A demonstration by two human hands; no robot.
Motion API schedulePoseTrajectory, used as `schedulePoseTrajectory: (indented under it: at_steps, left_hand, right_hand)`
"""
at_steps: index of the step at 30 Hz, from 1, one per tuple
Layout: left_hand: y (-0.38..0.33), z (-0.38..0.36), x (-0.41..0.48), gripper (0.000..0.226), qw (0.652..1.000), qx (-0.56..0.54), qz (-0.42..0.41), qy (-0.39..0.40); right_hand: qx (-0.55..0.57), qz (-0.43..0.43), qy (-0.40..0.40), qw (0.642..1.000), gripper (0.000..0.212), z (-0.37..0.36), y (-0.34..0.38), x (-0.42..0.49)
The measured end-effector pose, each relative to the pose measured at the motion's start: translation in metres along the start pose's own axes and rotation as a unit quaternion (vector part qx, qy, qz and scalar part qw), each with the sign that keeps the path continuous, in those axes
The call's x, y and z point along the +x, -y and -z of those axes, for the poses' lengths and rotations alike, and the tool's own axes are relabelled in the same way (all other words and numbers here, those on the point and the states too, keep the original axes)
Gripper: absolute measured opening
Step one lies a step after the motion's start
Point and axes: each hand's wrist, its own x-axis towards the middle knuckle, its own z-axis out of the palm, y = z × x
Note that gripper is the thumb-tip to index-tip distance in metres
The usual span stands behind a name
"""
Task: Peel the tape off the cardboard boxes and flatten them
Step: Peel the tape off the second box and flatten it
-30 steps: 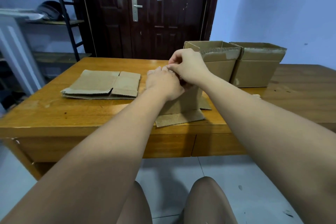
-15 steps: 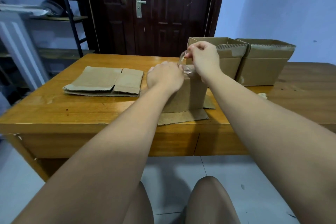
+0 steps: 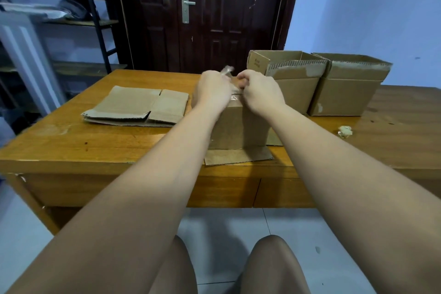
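Pinching a crumpled strip of clear tape (image 3: 226,70) in the left hand (image 3: 211,95), lifted just above the box (image 3: 241,126). Clamping that box's top with the right hand (image 3: 261,94), fingers curled over it. Standing upright near the table (image 3: 95,145) front edge, between flattened cardboard (image 3: 133,107) and two open boxes (image 3: 296,88).

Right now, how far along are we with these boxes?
Done: a flattened stack lies at left, a tape wad at right. In hand: left hand pinches a tape strip at the centre box, right hand curled beside it. Left: flatten it, then two open boxes behind.
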Motion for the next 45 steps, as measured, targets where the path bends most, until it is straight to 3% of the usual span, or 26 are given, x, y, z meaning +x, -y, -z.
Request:
schedulePoseTrajectory:
  at_steps: [2, 4, 6, 8, 10, 12, 16, 17, 18, 20, 22, 25, 28, 29, 31, 33, 34, 37, 42, 45]
  left_hand:
    - [-0.006, 0.012, 0.0, 0.032, 0.973, -0.216, 0.076, 0.013]
    - [-0.008, 0.025, -0.002, 0.032, 0.914, -0.376, 0.151, 0.004]
    - [-0.007, 0.036, -0.004, 0.032, 0.859, -0.461, 0.223, -0.008]
    - [-0.006, 0.044, -0.002, 0.027, 0.829, -0.495, 0.256, -0.042]
    - [-0.008, 0.046, -0.007, 0.019, 0.825, -0.496, 0.266, -0.047]
    - [-0.01, 0.044, -0.006, 0.004, 0.847, -0.477, 0.232, -0.033]
    - [0.003, 0.047, -0.004, 0.024, 0.852, -0.495, 0.158, -0.069]
    - [0.009, 0.046, -0.003, 0.028, 0.861, -0.481, 0.141, -0.087]
    - [0.016, 0.044, -0.003, 0.034, 0.893, -0.423, 0.109, -0.108]
    - [0.027, 0.035, -0.006, 0.036, 0.977, -0.126, -0.043, -0.165]
    - [0.037, 0.025, -0.005, 0.03, 0.961, 0.128, -0.177, -0.169]
    - [0.038, 0.025, -0.002, 0.051, 0.936, 0.29, -0.128, -0.151]
    - [0.025, 0.032, 0.0, 0.047, 0.893, 0.392, -0.144, -0.166]
    - [0.023, 0.033, 0.003, 0.043, 0.9, 0.386, -0.136, -0.15]
    - [0.027, 0.037, 0.011, 0.034, 0.953, 0.279, -0.08, -0.087]
    - [0.039, 0.044, 0.016, 0.023, 0.999, 0.042, -0.004, -0.021]
    - [0.044, 0.047, 0.014, 0.019, 0.996, -0.086, 0.035, -0.018]
    - [0.057, 0.052, 0.009, 0.024, 0.936, -0.32, 0.142, -0.03]
    - [0.05, 0.046, -0.002, 0.027, 0.898, -0.41, 0.156, -0.024]
    - [0.049, 0.047, 0.0, 0.029, 0.822, -0.517, 0.241, -0.007]
  right_hand:
    - [-0.008, -0.01, 0.008, 1.0, 0.032, -0.001, 0.0, 0.002]
    - [-0.014, -0.02, 0.023, 0.999, 0.027, -0.002, 0.0, 0.004]
    - [-0.021, -0.031, 0.027, 0.999, 0.026, -0.004, 0.001, 0.007]
    - [-0.017, -0.047, 0.024, 0.998, 0.027, -0.005, 0.002, 0.009]
    - [-0.017, -0.061, 0.025, 0.998, 0.026, -0.007, 0.006, 0.01]
    - [-0.026, -0.072, 0.025, 0.997, 0.025, -0.008, 0.009, 0.011]
    - [-0.041, -0.085, 0.026, 0.995, 0.028, -0.008, 0.013, 0.009]
    - [-0.046, -0.083, 0.026, 0.995, 0.028, -0.009, 0.014, 0.009]
    - [-0.052, -0.079, 0.028, 0.995, 0.029, -0.01, 0.016, 0.009]
    - [-0.062, -0.071, 0.028, 0.995, 0.03, -0.01, 0.018, 0.009]
    - [-0.063, -0.07, 0.024, 0.995, 0.03, -0.01, 0.018, 0.009]
    - [-0.062, -0.071, 0.024, 0.995, 0.029, -0.01, 0.016, 0.008]
    - [-0.062, -0.072, 0.023, 0.995, 0.029, -0.01, 0.017, 0.008]
    - [-0.06, -0.071, 0.023, 0.995, 0.029, -0.01, 0.017, 0.007]
    - [-0.056, -0.07, 0.024, 0.996, 0.03, -0.009, 0.016, 0.006]
    - [-0.057, -0.067, 0.026, 0.996, 0.03, -0.009, 0.016, 0.005]
    - [-0.058, -0.065, 0.024, 0.996, 0.029, -0.009, 0.017, 0.005]
    - [-0.059, -0.058, 0.022, 0.996, 0.027, -0.008, 0.018, 0.004]
    - [-0.064, -0.051, 0.019, 0.996, 0.028, -0.008, 0.016, 0.003]
    - [-0.06, -0.058, 0.021, 0.996, 0.028, -0.008, 0.015, 0.004]
